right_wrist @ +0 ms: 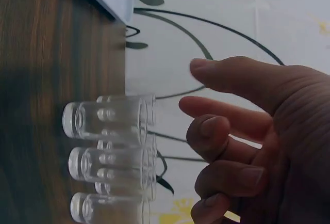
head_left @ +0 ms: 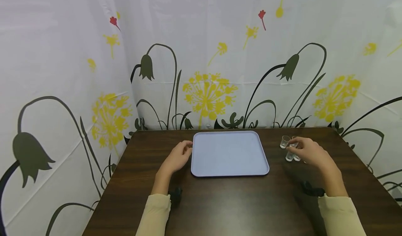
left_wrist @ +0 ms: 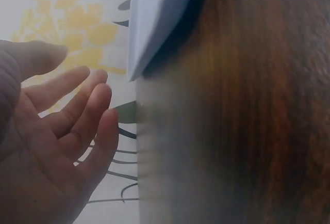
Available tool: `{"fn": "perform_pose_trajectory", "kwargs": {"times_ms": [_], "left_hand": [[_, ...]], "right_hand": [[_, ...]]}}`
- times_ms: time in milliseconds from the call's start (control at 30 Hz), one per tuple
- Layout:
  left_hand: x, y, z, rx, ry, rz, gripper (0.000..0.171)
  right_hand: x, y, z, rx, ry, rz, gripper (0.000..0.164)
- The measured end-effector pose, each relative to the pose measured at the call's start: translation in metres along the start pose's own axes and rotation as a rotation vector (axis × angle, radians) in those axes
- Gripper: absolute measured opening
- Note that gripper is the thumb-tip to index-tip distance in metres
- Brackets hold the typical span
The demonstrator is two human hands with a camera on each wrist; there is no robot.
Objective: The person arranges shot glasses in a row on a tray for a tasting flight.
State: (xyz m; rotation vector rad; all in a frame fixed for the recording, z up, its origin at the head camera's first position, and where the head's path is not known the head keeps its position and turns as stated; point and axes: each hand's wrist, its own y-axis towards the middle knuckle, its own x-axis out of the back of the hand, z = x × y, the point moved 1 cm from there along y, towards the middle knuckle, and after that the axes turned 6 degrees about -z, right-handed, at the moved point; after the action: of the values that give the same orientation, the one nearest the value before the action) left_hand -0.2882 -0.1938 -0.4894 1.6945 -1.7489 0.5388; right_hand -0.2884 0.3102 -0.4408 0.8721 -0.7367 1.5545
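A pale lavender rectangular tray [head_left: 229,154] lies on the dark wooden table. My left hand [head_left: 176,156] is beside its left edge, and the left wrist view shows its fingers [left_wrist: 80,136] loosely bent with nothing in them. To the right of the tray stand several small clear shot glasses [head_left: 284,142], grouped upright. Over them hovers my right hand [head_left: 312,154], partly hiding the group in the head view. In the right wrist view the thumb and index finger are apart, just above the rims of the glasses [right_wrist: 107,164], and the palm holds nothing.
The wood-grain table [head_left: 232,204] ends at the back against a white curtain [head_left: 201,26] printed with yellow and green flowers. Dark bands [head_left: 312,190] sit on both wrists below light yellow sleeves [head_left: 340,213].
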Motion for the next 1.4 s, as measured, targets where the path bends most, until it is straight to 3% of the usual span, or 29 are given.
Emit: {"fn": "perform_pose_trajectory", "kwargs": {"times_ms": [367,567,800,900,1100,1400], "left_hand": [[-0.007,-0.003,0.007,0.051,0.098,0.048,0.051],[-0.012,-0.004,0.005,0.061,0.153,0.083,0.056],[-0.015,-0.006,0.0,0.075,0.192,0.107,0.057],[-0.015,-0.006,0.005,0.058,0.213,0.124,0.056],[-0.014,-0.01,-0.001,0.091,0.191,0.15,0.056],[-0.015,-0.009,0.003,0.101,0.164,0.129,0.056]], "right_hand": [[0.0,-0.003,-0.011,-0.147,-0.146,0.01,0.072],[-0.004,-0.003,-0.016,-0.198,-0.14,0.004,0.076],[-0.006,0.0,-0.016,-0.21,-0.149,0.02,0.074],[-0.009,0.0,-0.017,-0.207,-0.146,0.024,0.071],[-0.015,-0.004,-0.019,-0.227,-0.151,0.009,0.064],[-0.016,0.0,-0.008,-0.252,-0.178,-0.019,0.061]]}}
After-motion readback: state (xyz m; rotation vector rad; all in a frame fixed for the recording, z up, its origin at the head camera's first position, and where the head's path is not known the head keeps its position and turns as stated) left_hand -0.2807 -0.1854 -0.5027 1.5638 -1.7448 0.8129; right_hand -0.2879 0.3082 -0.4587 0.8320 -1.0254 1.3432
